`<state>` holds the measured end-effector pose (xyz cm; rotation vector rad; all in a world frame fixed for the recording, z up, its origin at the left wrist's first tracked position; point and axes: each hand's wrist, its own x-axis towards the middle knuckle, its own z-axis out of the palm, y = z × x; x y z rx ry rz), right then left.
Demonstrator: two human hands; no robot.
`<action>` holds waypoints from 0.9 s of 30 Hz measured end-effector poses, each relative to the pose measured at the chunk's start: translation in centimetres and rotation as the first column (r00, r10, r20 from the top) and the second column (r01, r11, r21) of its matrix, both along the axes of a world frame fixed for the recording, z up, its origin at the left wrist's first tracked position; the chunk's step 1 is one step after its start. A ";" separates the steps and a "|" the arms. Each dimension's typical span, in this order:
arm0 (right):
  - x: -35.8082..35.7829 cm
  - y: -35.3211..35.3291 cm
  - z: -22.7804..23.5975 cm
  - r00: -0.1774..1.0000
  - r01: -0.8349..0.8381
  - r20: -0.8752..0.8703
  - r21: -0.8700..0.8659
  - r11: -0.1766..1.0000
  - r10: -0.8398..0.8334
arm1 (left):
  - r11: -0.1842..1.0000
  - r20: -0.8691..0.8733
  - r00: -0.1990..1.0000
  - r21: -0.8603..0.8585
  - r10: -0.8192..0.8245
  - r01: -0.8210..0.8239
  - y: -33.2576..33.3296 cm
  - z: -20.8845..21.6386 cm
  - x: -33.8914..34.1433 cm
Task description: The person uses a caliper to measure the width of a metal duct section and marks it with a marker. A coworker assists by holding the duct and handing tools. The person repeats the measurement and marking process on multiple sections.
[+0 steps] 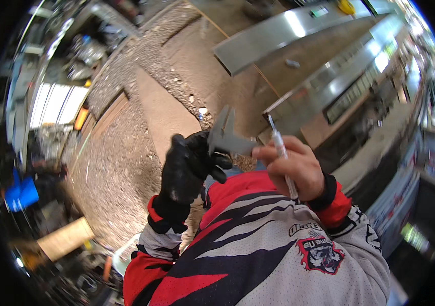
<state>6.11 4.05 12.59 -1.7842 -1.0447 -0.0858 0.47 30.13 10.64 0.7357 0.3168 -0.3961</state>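
Note:
A grey metal caliper [231, 143] is held level in front of my torso, its pointed jaws angled up and away. My left hand [184, 166], in a black glove, has its fingers curled around the jaw end. The glove partly hides that contact. My bare right hand [299, 166] pinches the caliper's other end between thumb and fingers. That same hand also holds a slim white paint-marker-like pen [279, 143], its thin metallic tip pointing up.
Long metal beams [278, 38] lie across the upper right. Brown gravelly ground [120, 163] spreads at left, with a flat tan slab [164, 109] on it. A blue object [21, 194] and a wooden block [64, 238] sit among clutter at lower left.

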 end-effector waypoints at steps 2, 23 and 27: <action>-4.0 -0.4 0.1 0.999 0.034 -0.004 -0.131 0.991 -0.034 | 0.935 0.004 0.975 0.283 -0.223 0.213 0.0 -0.2 -0.1; -10.5 1.6 -17.4 0.374 0.912 0.251 -0.273 0.305 -0.893 | 0.853 0.163 0.838 0.094 -0.521 0.513 -7.5 -18.4 7.7; -10.0 3.0 -18.1 0.257 0.946 0.365 -0.284 0.156 -0.895 | 0.839 0.345 0.768 0.152 -0.540 0.522 -8.0 -19.8 9.0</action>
